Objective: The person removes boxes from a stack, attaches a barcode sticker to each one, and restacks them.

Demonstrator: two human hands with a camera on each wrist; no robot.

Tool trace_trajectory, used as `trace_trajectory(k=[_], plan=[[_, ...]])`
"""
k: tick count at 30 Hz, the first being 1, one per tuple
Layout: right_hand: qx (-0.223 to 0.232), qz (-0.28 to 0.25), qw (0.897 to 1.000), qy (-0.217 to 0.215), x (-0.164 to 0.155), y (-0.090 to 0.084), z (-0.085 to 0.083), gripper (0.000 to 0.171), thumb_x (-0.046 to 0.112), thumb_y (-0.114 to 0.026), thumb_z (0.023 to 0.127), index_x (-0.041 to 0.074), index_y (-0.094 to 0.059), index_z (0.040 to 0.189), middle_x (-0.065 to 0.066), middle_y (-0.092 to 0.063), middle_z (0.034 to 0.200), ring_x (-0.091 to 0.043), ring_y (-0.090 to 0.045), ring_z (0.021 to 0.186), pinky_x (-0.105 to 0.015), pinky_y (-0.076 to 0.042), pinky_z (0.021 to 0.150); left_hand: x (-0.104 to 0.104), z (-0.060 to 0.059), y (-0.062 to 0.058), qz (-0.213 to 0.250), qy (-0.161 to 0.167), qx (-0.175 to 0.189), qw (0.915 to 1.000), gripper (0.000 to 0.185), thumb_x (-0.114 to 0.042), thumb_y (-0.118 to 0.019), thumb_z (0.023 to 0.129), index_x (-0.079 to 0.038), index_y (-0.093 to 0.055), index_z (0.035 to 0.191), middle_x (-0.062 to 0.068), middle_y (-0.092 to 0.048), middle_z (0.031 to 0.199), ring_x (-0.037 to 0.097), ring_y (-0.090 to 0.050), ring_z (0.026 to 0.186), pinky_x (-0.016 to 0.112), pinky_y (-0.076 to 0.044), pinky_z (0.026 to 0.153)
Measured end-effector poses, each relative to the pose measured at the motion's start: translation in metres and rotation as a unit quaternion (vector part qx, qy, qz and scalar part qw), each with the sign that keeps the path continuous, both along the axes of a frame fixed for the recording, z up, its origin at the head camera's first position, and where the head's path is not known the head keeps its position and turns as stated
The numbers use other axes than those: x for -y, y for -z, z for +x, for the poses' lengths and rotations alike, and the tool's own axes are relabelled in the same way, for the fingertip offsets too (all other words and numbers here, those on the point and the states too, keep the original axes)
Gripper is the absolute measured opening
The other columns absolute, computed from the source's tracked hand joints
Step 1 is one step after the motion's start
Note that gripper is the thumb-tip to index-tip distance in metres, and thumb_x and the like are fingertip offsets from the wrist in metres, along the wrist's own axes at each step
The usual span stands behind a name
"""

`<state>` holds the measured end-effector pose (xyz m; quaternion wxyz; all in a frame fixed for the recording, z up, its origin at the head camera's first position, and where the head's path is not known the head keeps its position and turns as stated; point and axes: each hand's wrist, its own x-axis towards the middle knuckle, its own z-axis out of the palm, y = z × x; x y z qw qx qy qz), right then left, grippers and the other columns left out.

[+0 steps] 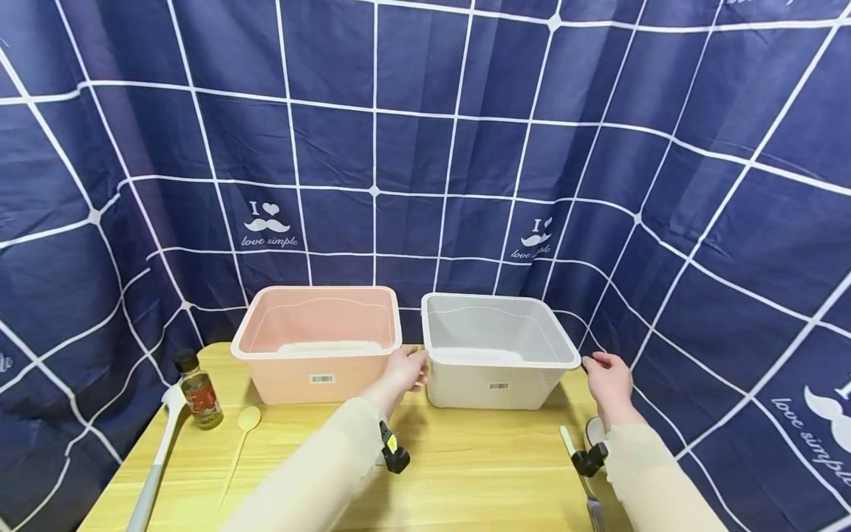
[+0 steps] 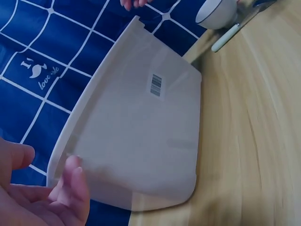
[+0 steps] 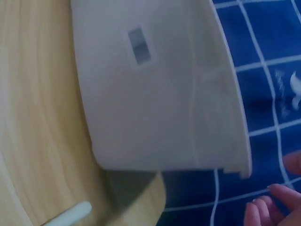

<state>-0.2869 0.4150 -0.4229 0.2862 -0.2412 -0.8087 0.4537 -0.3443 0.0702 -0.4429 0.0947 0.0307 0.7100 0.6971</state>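
Grey rectangular plastic bin (image 1: 495, 369) stands at table's (image 1: 465, 473) back edge, right of centre, just beside pink plastic bin (image 1: 318, 355). My left hand (image 1: 407, 373) at grey bin's left front corner, fingers loosely open, nothing gripped. My right hand (image 1: 608, 380) just off its right rim corner, fingers relaxed, not touching. Small amber glass bottle (image 1: 198, 390) near table's left edge.

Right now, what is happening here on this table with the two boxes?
A person reaches with both hands toward the grey bin, which stands beside the pink bin on the wooden table. The left hand is at the bin's left rim corner; the right hand is just off its right corner, fingers relaxed. Neither hand plainly grips it yet. A small bottle and a spoon lie at the left.
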Motion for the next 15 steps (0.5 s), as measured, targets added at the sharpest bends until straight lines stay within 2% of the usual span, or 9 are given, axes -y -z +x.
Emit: trace_trajectory(k=[1,2,4,6,8,9,12,15], plan=[[0.01,-0.014,1.0,-0.009,-0.003,0.002,-0.003,0.038,0.015,-0.059,0.095,-0.01,-0.057,0.122,-0.025,-0.059,0.113,-0.031,-0.052,0.102,-0.03,-0.039,0.079,-0.002,0.0,0.0,-0.001,-0.007,-0.004,1.0,0.056,-0.016,-0.053,0.1,0.01,-0.034,0.145,0.016,-0.064,0.087,0.012,-0.057,0.056,0.023,-0.047,0.048],[0.02,-0.038,0.999,-0.02,-0.005,0.005,-0.006,0.041,0.016,-0.059,0.095,-0.011,-0.055,0.126,-0.027,-0.056,0.118,-0.032,-0.052,0.099,-0.03,-0.039,0.078,-0.004,-0.001,0.0,0.001,-0.014,-0.005,0.9999,0.055,-0.015,-0.054,0.099,0.009,-0.037,0.145,0.015,-0.064,0.083,0.012,-0.055,0.054,0.022,-0.046,0.046],[0.024,-0.089,0.995,-0.04,-0.007,0.012,-0.011,0.042,0.016,-0.057,0.097,-0.013,-0.053,0.127,-0.022,-0.057,0.111,-0.03,-0.052,0.096,-0.031,-0.041,0.077,-0.009,0.0,0.0,0.006,-0.032,-0.008,0.9994,0.052,-0.012,-0.056,0.097,0.007,-0.041,0.143,0.012,-0.062,0.077,0.011,-0.054,0.052,0.022,-0.046,0.045],[0.015,-0.142,0.989,-0.049,-0.008,0.019,-0.015,0.032,0.014,-0.058,0.096,-0.011,-0.062,0.116,-0.011,-0.059,0.097,-0.024,-0.05,0.087,-0.029,-0.042,0.071,-0.013,0.0,-0.001,0.018,-0.046,-0.006,0.9988,0.05,-0.008,-0.058,0.094,0.006,-0.046,0.14,0.01,-0.06,0.072,0.011,-0.052,0.05,0.021,-0.045,0.044],[0.002,-0.182,0.982,-0.053,-0.009,0.023,-0.018,0.018,0.011,-0.06,0.096,-0.004,-0.069,0.101,0.001,-0.054,0.082,-0.016,-0.046,0.077,-0.028,-0.042,0.065,-0.016,0.0,-0.002,0.035,-0.06,0.0,0.9975,0.049,-0.004,-0.058,0.091,0.006,-0.048,0.138,0.008,-0.057,0.069,0.01,-0.051,0.049,0.02,-0.044,0.043],[-0.005,-0.194,0.98,-0.053,-0.009,0.024,-0.019,0.013,0.01,-0.061,0.095,0.001,-0.071,0.093,0.004,-0.053,0.076,-0.016,-0.047,0.078,-0.028,-0.042,0.065,-0.018,0.0,-0.002,0.043,-0.069,0.003,0.9967,0.049,-0.002,-0.058,0.09,0.007,-0.048,0.138,0.008,-0.056,0.069,0.01,-0.05,0.049,0.02,-0.043,0.042],[-0.016,-0.229,0.972,-0.045,-0.011,0.024,-0.021,0.018,0.008,-0.065,0.093,0.014,-0.072,0.077,0.008,-0.056,0.069,-0.012,-0.049,0.073,-0.027,-0.043,0.066,-0.024,-0.003,-0.001,0.071,-0.095,0.008,0.9929,0.053,0.004,-0.057,0.086,0.008,-0.048,0.138,0.009,-0.056,0.076,0.009,-0.05,0.051,0.017,-0.041,0.043],[-0.027,-0.267,0.962,-0.04,-0.012,0.023,-0.019,0.028,0.007,-0.066,0.093,0.022,-0.071,0.069,0.011,-0.059,0.066,-0.008,-0.051,0.069,-0.025,-0.043,0.067,-0.029,-0.003,-0.001,0.079,-0.121,0.008,0.9894,0.056,0.007,-0.056,0.081,0.01,-0.05,0.136,0.016,-0.06,0.096,0.011,-0.05,0.058,0.017,-0.042,0.051]])
